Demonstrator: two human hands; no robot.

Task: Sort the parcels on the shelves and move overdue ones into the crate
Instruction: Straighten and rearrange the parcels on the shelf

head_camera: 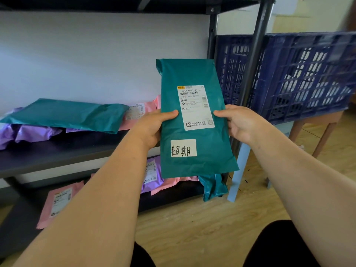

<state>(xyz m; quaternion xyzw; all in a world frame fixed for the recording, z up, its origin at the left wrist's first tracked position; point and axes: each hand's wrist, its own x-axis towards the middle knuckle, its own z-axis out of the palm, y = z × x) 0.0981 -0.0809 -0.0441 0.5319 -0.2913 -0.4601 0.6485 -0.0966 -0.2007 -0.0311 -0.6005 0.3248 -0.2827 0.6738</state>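
Observation:
I hold a teal parcel (194,78) upright in front of the shelf unit, its face toward me. It carries a white shipping label and a white sticker with two handwritten characters near its lower end. My left hand (152,126) grips its left edge, thumb on the front. My right hand (240,124) grips its right edge the same way. A dark blue slatted crate (300,74) stands to the right, past the shelf post. Another teal parcel (73,114) lies flat on the middle shelf.
Purple parcels (28,132) and a pink parcel (138,112) lie on the dark middle shelf (57,151). The bottom shelf holds a pink parcel (57,203), a purple one (152,174) and a teal one (212,185). The crate rests on a wooden stool (325,128). Wooden floor lies below.

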